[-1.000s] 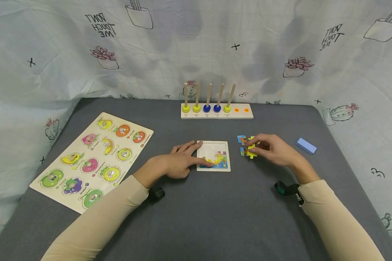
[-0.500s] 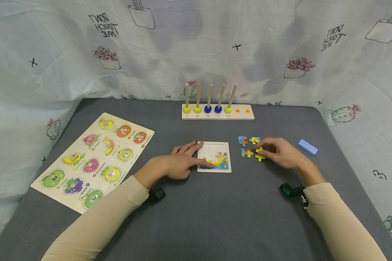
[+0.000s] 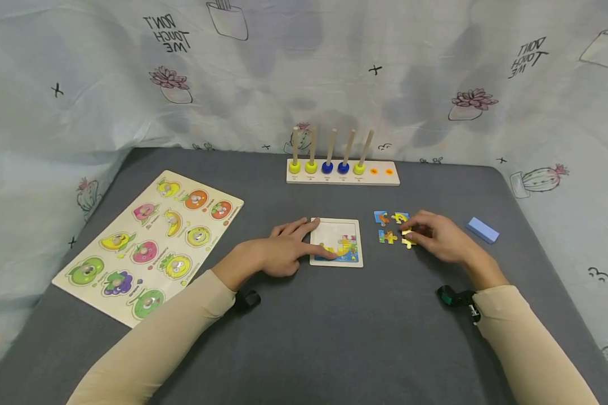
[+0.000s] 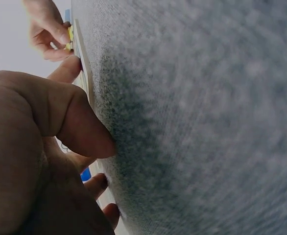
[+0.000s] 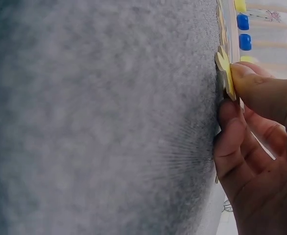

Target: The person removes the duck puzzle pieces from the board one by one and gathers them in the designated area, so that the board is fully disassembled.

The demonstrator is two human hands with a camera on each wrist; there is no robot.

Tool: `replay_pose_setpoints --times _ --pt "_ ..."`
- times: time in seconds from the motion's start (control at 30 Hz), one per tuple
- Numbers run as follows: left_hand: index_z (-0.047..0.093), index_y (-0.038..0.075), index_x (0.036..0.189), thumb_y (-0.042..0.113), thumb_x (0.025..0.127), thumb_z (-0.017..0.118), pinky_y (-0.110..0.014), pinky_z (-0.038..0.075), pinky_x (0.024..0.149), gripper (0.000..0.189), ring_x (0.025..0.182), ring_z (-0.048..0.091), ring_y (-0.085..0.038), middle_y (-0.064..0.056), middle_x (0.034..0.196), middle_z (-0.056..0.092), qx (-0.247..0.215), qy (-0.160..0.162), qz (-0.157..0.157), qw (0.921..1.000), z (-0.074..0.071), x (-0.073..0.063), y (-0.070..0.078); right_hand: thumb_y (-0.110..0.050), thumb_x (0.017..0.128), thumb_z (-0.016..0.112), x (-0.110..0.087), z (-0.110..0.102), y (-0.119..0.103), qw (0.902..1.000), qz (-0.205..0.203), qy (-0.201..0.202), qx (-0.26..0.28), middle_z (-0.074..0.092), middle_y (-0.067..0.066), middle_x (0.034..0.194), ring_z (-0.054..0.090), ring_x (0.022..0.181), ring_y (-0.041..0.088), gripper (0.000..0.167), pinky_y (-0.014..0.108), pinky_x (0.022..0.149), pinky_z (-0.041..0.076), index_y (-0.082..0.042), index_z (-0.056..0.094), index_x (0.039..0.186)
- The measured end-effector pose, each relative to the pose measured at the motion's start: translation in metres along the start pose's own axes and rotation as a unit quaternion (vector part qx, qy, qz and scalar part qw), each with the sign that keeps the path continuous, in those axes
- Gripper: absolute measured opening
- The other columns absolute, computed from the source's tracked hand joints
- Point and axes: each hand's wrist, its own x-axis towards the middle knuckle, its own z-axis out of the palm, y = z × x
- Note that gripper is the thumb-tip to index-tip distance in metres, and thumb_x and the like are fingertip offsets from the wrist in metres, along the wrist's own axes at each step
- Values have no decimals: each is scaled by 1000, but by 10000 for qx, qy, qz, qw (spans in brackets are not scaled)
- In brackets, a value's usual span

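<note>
The small wooden puzzle tray (image 3: 329, 226) lies mid-table with a few pieces fitted along its lower right. My left hand (image 3: 284, 252) rests there: one extended finger presses the lower part, and another fingertip touches the upper left corner. To the right, my right hand (image 3: 438, 236) pinches a yellow jigsaw piece (image 5: 225, 73); the right wrist view shows the piece tilted, thumb on its face. Three other jigsaw pieces lie just left of that hand: a blue-and-orange one (image 3: 381, 218), a blue-and-yellow one (image 3: 400, 217) and another orange-yellow one (image 3: 387, 237).
A fruit knob-puzzle board (image 3: 154, 225) lies at the left, partly under the left forearm. Behind the tray stands a wooden peg board (image 3: 343, 179) with yellow and blue rings on upright pegs. A blue block (image 3: 483, 230) lies right of the right hand.
The right hand has moved right, separating the yellow piece from the other loose pieces, and now pinches it with its face tilted. The left hand keeps its place on the tray. The view shifted slightly.
</note>
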Motion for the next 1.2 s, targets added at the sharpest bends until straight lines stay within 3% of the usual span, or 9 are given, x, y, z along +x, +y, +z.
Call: replay_pose_setpoints --times 0.17,0.43,0.8,1.2 --pt "36 61 151 2 97 43 -62 11 123 80 160 -7 -29 -1 174 -7 -6 10 24 10000 -1 1 2 1 93 72 -1 -1 0 9998 -129 113 -106 66 4 108 56 78 8 19 23 68 46 -7 76 110" --pt "35 61 152 2 96 44 -61 11 122 81 160 -6 -28 0 174 -7 -5 -8 11 10000 -1 2 2 -1 93 73 0 -1 -3 9999 39 62 -72 65 5 110 54 74 8 19 24 64 45 -8 76 110" --pt "35 63 151 3 98 44 -62 11 123 80 160 -7 -28 0 174 -7 27 2 -67 10000 -2 1 2 -5 91 78 1 2 -6 9996 170 -11 -225 64 4 110 55 73 7 19 25 64 46 -9 76 109" --pt "37 58 153 1 96 44 -62 12 122 80 160 -4 -30 -2 174 -5 46 98 78 9999 1 0 1 -6 94 75 1 -3 -9 9991 195 -120 -371 65 1 112 54 80 9 19 27 68 45 -13 76 111"
